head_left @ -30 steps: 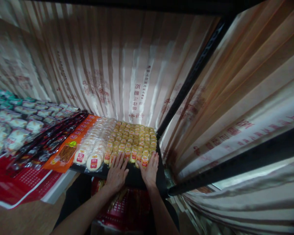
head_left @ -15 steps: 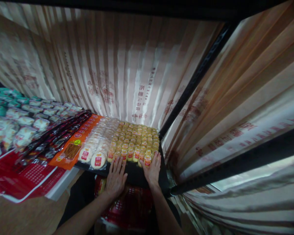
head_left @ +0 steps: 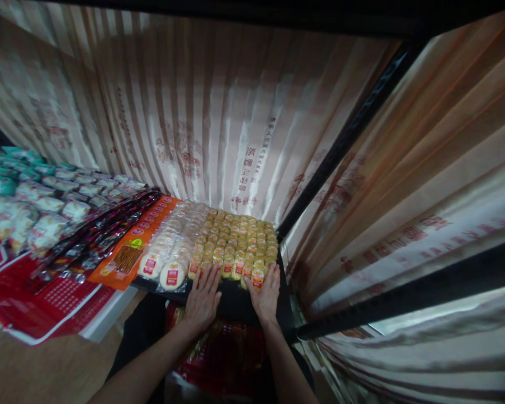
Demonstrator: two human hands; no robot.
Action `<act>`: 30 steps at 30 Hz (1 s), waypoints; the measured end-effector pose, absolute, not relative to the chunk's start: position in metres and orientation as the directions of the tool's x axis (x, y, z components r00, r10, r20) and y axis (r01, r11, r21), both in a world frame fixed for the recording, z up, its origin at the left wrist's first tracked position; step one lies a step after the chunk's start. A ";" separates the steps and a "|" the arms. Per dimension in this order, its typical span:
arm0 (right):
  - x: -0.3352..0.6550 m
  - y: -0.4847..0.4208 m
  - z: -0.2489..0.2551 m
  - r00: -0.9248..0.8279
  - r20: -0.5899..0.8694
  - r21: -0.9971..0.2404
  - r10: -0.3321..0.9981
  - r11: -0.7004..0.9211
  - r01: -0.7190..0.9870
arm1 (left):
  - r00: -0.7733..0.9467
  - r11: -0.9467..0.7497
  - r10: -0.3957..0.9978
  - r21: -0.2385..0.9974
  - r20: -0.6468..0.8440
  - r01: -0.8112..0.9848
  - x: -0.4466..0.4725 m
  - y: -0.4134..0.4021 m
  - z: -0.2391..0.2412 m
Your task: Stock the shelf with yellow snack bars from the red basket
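Backdrop: striped satin curtain (head_left: 219, 112) fills back and right, red printed characters on it; we cannot read them. Below, black desk (head_left: 235, 297) carries yellow snack packs (head_left: 239, 241) in tight rows at centre, too many for us to count. Pale round cakes (head_left: 172, 247) with red labels lie just left, and one orange packet (head_left: 126, 258) beyond. Our left hand (head_left: 202, 300) and right hand (head_left: 266, 294) lie flat at desk front, fingers released and spread, tips touching front row of packs.

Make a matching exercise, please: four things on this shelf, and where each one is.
Things: 1 left hand; 2 right hand; 3 orange packet; 4 white round cakes.
Places: A left of the white cakes; B front row of the yellow snack packs, right end; C between orange packet and yellow packs; D same front row, left part.
Pairs: 1-D, 2-B, 3-A, 4-C.
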State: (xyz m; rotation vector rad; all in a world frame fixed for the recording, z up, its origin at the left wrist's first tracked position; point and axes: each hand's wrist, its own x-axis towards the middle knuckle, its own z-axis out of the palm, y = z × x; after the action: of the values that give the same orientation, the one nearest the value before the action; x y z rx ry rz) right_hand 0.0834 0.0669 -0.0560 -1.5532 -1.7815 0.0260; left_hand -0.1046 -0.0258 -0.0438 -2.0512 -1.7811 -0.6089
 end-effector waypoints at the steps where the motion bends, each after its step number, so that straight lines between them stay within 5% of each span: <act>1: 0.083 0.066 -0.056 0.028 0.518 -0.476 0.855 0.261 0.840 | 0.087 -0.122 0.832 0.028 0.548 0.992 -0.105 -0.027 -0.044; 6: 0.082 0.064 -0.052 0.032 0.517 -0.477 0.856 0.256 0.841 | -0.104 0.019 0.793 0.146 0.601 0.989 -0.107 -0.039 -0.046; 19: 0.082 0.065 -0.053 0.041 0.511 -0.481 0.858 0.246 0.842 | -0.017 -0.109 0.803 0.174 0.596 0.979 -0.117 -0.039 -0.065; 30: 0.082 0.066 -0.051 0.037 0.508 -0.482 0.860 0.248 0.840 | -0.145 -0.011 0.759 0.235 0.634 0.972 -0.128 -0.022 -0.055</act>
State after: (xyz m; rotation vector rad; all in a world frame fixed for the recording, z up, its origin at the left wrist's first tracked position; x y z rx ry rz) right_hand 0.0818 0.0662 -0.0507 -1.5668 -1.7728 0.0340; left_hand -0.1282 -0.0218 -0.0551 -1.8041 -1.9493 -0.9221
